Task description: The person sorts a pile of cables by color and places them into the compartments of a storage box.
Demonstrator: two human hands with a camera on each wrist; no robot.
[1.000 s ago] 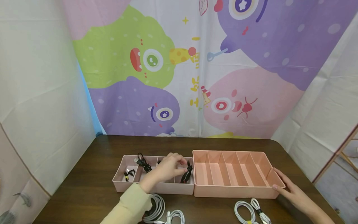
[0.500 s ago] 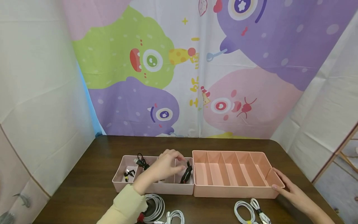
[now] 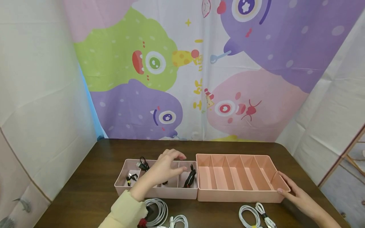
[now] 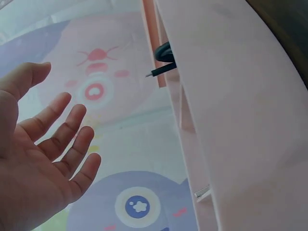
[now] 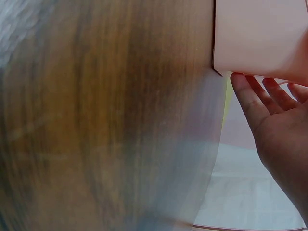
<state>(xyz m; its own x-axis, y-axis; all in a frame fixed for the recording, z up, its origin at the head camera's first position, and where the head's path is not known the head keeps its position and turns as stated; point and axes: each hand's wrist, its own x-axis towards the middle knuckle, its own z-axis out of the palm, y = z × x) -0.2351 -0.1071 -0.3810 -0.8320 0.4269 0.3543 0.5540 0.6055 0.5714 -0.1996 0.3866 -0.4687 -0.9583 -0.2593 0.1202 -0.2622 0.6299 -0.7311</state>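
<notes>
My left hand point(image 3: 165, 167) hangs over the pale pink compartment box point(image 3: 178, 192), holding nothing. In the left wrist view its fingers point(image 4: 62, 137) are spread and loosely bent. A bundled black cable point(image 3: 190, 177) lies in that box's right-end compartment. Further left are a black USB cable point(image 3: 143, 164) and small black-and-silver connectors point(image 3: 131, 178); my hand covers part of the middle. Beside it stands a peach compartment box point(image 3: 240, 195) with bare slots. My right hand point(image 3: 299, 198) rests against its right end, fingers along the end wall and thumb at the front corner.
In front of the boxes lie coiled grey-white cables point(image 3: 162, 210), a smaller white cable point(image 3: 179, 218), and two white cables at right, one a loop point(image 3: 247, 209), the other a bundle point(image 3: 263, 212). A dark wooden table point(image 3: 85, 190) bears everything; a cartoon curtain point(image 3: 194, 79) hangs behind.
My left hand has drawn back up and left from the black cable bundle, its thumb and fingers spreading wider. The bundle stays in its compartment. My right hand has kept its place.
</notes>
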